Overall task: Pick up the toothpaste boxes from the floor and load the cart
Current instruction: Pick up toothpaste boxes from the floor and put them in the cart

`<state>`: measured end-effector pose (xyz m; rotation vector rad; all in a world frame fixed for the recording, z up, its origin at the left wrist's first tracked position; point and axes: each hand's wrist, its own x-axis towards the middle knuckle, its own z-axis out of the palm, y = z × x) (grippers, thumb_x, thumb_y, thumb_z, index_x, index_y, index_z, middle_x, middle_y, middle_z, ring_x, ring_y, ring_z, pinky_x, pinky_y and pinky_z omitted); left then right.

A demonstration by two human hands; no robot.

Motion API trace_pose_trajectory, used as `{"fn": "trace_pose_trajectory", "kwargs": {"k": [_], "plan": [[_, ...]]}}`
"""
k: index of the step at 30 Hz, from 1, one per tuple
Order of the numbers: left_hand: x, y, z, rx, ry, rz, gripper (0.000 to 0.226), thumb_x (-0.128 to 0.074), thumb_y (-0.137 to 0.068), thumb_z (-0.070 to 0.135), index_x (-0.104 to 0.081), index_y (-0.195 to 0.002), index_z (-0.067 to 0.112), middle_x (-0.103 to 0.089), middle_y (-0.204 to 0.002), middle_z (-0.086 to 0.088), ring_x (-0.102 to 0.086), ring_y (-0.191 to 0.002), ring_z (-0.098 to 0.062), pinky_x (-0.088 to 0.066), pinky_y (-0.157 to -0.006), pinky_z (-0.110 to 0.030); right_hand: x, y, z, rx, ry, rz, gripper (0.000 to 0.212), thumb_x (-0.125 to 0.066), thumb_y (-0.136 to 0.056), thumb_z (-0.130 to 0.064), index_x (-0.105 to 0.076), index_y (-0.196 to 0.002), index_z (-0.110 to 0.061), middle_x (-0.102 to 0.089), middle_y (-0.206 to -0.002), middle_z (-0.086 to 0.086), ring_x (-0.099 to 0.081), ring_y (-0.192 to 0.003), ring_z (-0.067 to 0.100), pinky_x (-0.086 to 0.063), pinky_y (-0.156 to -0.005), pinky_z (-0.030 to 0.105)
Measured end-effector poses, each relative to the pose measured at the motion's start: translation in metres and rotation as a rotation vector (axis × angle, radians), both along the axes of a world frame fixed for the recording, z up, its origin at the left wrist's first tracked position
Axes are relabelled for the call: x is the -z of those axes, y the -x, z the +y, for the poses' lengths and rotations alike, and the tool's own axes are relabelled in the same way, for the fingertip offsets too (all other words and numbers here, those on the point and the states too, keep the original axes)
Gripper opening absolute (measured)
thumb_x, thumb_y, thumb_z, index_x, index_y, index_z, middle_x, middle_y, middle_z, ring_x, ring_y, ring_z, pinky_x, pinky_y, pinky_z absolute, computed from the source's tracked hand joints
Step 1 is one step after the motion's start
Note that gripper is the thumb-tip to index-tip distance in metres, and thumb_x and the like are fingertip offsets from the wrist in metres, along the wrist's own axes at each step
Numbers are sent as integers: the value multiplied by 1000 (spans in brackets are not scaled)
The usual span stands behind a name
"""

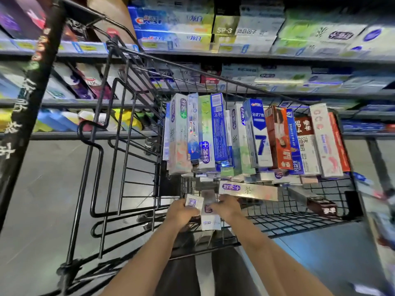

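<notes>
A black wire cart stands in front of me, its basket open towards me. Several toothpaste boxes stand side by side in a row along the basket's far side. Another white box lies flat below the row, and a dark brown box lies at the right. Both my hands are inside the basket near its front. My left hand grips a small white box by its end. My right hand holds a white box with purple print. The two boxes touch each other.
Store shelves packed with toothpaste boxes run behind the cart. The cart's thick black handle crosses the left of the view. Grey floor shows on the left and bottom right. My dark trousers show below the basket.
</notes>
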<state>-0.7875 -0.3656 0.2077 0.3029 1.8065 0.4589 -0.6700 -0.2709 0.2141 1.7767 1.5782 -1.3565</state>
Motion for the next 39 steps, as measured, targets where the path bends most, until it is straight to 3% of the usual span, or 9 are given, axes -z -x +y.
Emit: {"fn": "trace_pose_trajectory", "kwargs": {"k": [3, 7, 10, 14, 18, 22, 26, 29, 39], "plan": [[-16, 4, 3, 6, -45, 63, 33, -66, -84, 12, -62, -115, 4, -66, -108, -8, -60, -99, -21, -43, -83, -25, -17, -3, 3, 63, -7, 146, 13, -73, -66, -19, -61, -69, -16, -59, -71, -4, -54, -76, 16, -43, -64, 21], [-51, 3, 21, 92, -128, 74, 43, -72, -74, 31, -61, -107, 5, -65, -101, -8, -62, -101, -25, -47, -81, -27, -48, -23, 14, 139, -119, 260, 35, -69, -83, -13, -59, -116, -7, -61, -103, 1, -58, -101, 18, -42, -87, 24], [-29, 0, 50, 225, -209, 107, 69, -68, -49, 52, -62, -107, 13, -69, -105, -12, -65, -101, -30, -52, -87, -46, -76, -50, 27, 170, -203, 310, 43, -65, -88, -19, -52, -128, -9, -61, -120, 4, -56, -112, 19, -41, -92, 24], [-139, -54, 116, 444, -378, 230, 78, -67, -79, 38, -33, -144, 12, -47, -139, -7, -56, -114, -25, -51, -92, -27, -120, -109, 53, 186, -363, 347, 43, -62, -91, -25, -52, -130, -9, -59, -124, 5, -56, -116, 21, -39, -85, 20], [-197, -128, 186, 836, -544, 481, 55, -58, -92, 28, -40, -140, 8, -49, -141, -10, -49, -125, -25, -39, -97, -27, -160, -205, 86, 140, -615, 225, 50, -57, -86, -42, -54, -129, -15, -59, -126, 5, -55, -117, 26, -41, -91, 29], [-224, -243, 240, 1226, -657, 661, 80, -49, -82, 54, -32, -142, 5, -41, -144, -17, -41, -132, -28, -34, -107, -34, -193, -333, 100, 158, -814, 35, 66, -47, -82, -51, -46, -136, -13, -53, -134, 12, -49, -124, 30, -37, -104, 40], [-239, -379, 272, 1417, -852, 798, 70, -57, -88, 44, -32, -142, 8, -37, -147, -14, -38, -134, -29, -34, -107, -38, -200, -474, 93, 227, -900, -137, 63, -55, -88, -42, -37, -142, -16, -48, -140, 9, -44, -128, 27, -33, -107, 40], [-235, -470, 282, 1519, -932, 786, 77, -54, -87, 51, -28, -144, 6, -33, -149, -15, -34, -136, -29, -31, -110, -40, -197, -566, 66, 338, -889, -242, 59, -57, -85, -42, -42, -135, -15, -53, -131, 10, -49, -120, 30, -39, -97, 38], [-196, -694, 300, 1872, -893, 726, 74, -55, -89, 46, -27, -144, 6, -33, -149, -13, -34, -136, -28, -31, -109, -39, -156, -761, 2, 742, -660, -384, 71, -57, -81, -44, -32, -144, -21, -46, -140, 7, -44, -127, 27, -37, -106, 41]]}}
